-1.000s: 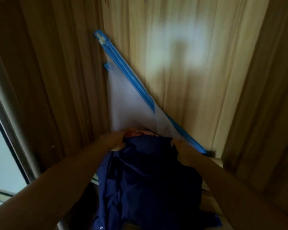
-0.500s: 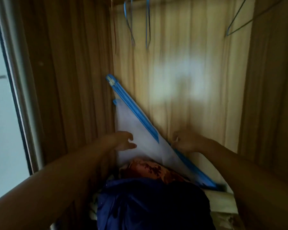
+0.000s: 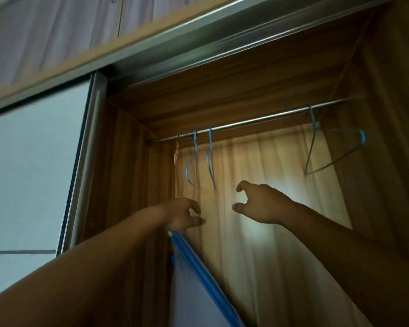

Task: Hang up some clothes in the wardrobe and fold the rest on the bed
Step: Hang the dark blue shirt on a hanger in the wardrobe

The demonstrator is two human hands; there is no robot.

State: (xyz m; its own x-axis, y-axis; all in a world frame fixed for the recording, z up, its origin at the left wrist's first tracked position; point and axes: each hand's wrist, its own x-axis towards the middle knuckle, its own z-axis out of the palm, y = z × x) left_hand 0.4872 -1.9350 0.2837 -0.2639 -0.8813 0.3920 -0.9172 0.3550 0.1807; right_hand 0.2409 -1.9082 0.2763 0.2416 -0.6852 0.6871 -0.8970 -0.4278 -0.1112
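I look up into the open wardrobe. A metal rail [image 3: 250,123] runs across its top. Two blue wire hangers [image 3: 202,161] hang close together near the rail's left end, with a thin orange hanger [image 3: 176,161] beside them. Another blue hanger [image 3: 333,149] hangs at the right end. My left hand [image 3: 182,215] is raised below the left hangers, fingers loosely curled, holding nothing. My right hand [image 3: 260,204] is raised beside it, thumb and fingers spread in an empty C shape. No clothes are in view.
A white storage bag with a blue zipper edge [image 3: 198,274] leans against the wardrobe's back wall below my left hand. A pale sliding door [image 3: 33,161] with a metal frame closes off the left. Upper cabinets [image 3: 57,31] sit above the wardrobe.
Both hands have let go of the dark blue garment and risen toward the hangers. My view has tilted up, so the rail is now in sight and the garment is out of frame.
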